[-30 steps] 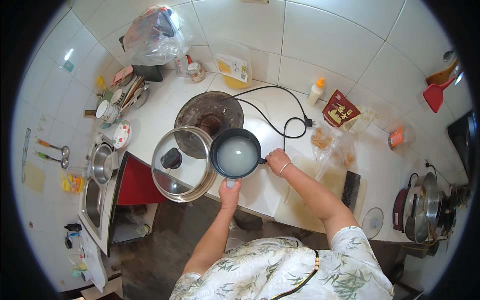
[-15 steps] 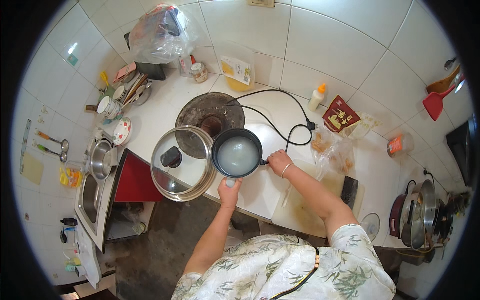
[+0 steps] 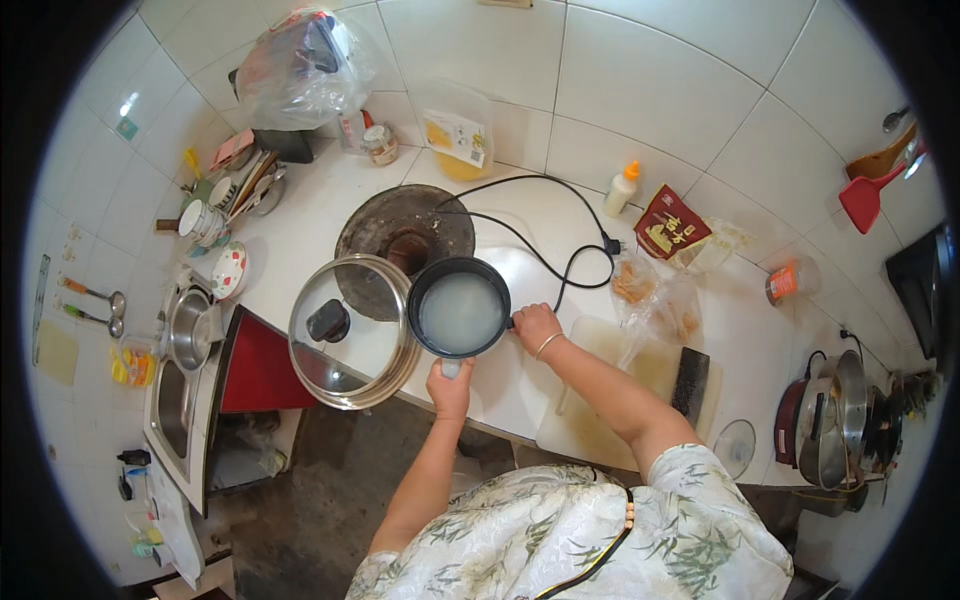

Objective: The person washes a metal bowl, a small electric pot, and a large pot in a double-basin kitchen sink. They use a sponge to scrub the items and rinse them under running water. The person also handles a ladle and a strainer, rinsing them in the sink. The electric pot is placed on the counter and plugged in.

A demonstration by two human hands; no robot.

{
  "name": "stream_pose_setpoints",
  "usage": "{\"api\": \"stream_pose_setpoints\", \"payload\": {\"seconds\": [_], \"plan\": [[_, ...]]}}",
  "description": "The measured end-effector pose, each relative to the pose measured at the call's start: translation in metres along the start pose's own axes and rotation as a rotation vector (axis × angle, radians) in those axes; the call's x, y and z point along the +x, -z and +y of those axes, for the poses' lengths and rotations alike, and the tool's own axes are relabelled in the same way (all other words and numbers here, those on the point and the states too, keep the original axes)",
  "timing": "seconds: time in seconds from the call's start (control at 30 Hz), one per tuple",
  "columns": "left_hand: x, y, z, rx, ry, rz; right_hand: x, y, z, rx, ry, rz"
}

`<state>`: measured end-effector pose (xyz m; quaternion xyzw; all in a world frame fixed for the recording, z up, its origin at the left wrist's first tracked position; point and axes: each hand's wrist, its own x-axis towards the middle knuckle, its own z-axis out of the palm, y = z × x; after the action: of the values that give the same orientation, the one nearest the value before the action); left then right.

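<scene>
A small black electric pot [image 3: 460, 308] with cloudy whitish liquid in it is at the counter's front edge, in the middle of the head view. My left hand [image 3: 450, 388] is closed round its pale handle, which points toward me. My right hand [image 3: 537, 328] is closed at the pot's right side, on a black cord connector that its fingers partly hide. From there the black power cord [image 3: 560, 268] loops back over the counter, with its plug lying loose. Left of the pot, close beside it, is a large glass lid [image 3: 372, 372] with a steel rim and black knob.
Behind the pot lies a round, dark, stained plate [image 3: 365, 235]. To the right are a cutting board [image 3: 580, 410] with a dark cleaver blade [image 3: 691, 385], a clear plastic bag [image 3: 655, 310], a red packet [image 3: 675, 226] and an orange-capped bottle [image 3: 621, 190]. A sink [image 3: 174, 405] stands at the left.
The whole view has shifted slightly to the left. Both hands keep their places on the pot and the cord connector, with no other clear movement.
</scene>
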<state>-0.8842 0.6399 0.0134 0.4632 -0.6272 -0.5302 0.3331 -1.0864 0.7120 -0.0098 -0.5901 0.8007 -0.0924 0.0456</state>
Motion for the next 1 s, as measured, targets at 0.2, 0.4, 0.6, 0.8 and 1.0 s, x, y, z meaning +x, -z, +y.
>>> {"api": "stream_pose_setpoints", "payload": {"seconds": [0.2,0.4,0.6,0.8,1.0], "plan": [[0.001,0.000,0.008,0.049,-0.036,0.014,-0.005,0.001,-0.004,-0.046,-0.006,0.033],[0.002,0.000,0.010,0.070,0.034,-0.025,-0.004,0.001,0.018,0.085,0.060,0.043],[-0.002,0.000,0.021,0.003,0.022,-0.022,0.004,0.016,0.035,0.218,0.174,-0.189],[-0.001,-0.003,0.008,0.063,-0.004,0.020,-0.010,0.007,0.020,0.067,0.014,-0.086],[0.004,-0.005,0.005,0.080,-0.039,0.001,-0.006,0.013,0.030,0.045,0.037,-0.038]]}}
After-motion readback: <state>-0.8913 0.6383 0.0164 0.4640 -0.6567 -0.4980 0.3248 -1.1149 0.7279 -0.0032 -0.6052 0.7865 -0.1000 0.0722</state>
